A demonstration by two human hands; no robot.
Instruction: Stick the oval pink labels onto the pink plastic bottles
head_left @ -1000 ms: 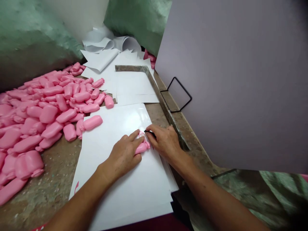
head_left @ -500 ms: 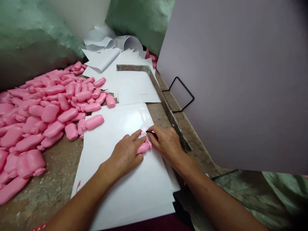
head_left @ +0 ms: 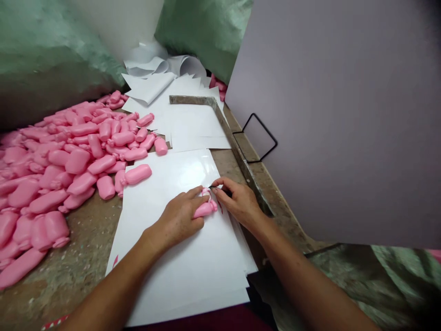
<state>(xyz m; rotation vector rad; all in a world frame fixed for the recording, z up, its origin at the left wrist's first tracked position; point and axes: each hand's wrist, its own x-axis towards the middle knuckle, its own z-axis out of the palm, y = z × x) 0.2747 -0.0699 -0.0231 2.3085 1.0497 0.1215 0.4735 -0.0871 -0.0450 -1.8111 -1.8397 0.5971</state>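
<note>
My left hand [head_left: 177, 220] presses a pink moulded piece [head_left: 205, 210] down on a glossy white sheet [head_left: 165, 177], with its fingers across the piece. My right hand [head_left: 239, 202] pinches a small black tool [head_left: 215, 187], whose tip is at the piece's upper end. Most of that tool is hidden by my fingers, so I cannot tell its exact kind. Another pink piece [head_left: 137, 174] lies alone near the sheet's far edge, and a large heap of similar pieces [head_left: 77, 161] spreads to the left.
An L-shaped worn metal bar [head_left: 193, 99] lies on further white sheets [head_left: 196, 126] beyond my hands. Curled paper [head_left: 148, 64] sits behind it. A lilac board [head_left: 330, 115] with a black wire stand [head_left: 258, 138] stands at right; green sacking [head_left: 44, 55] lines the left.
The whole view has drifted slightly, with the scene shifting right. My right hand has drawn back a little, showing more of the black tool's tip. My left hand stays on the pink piece.
</note>
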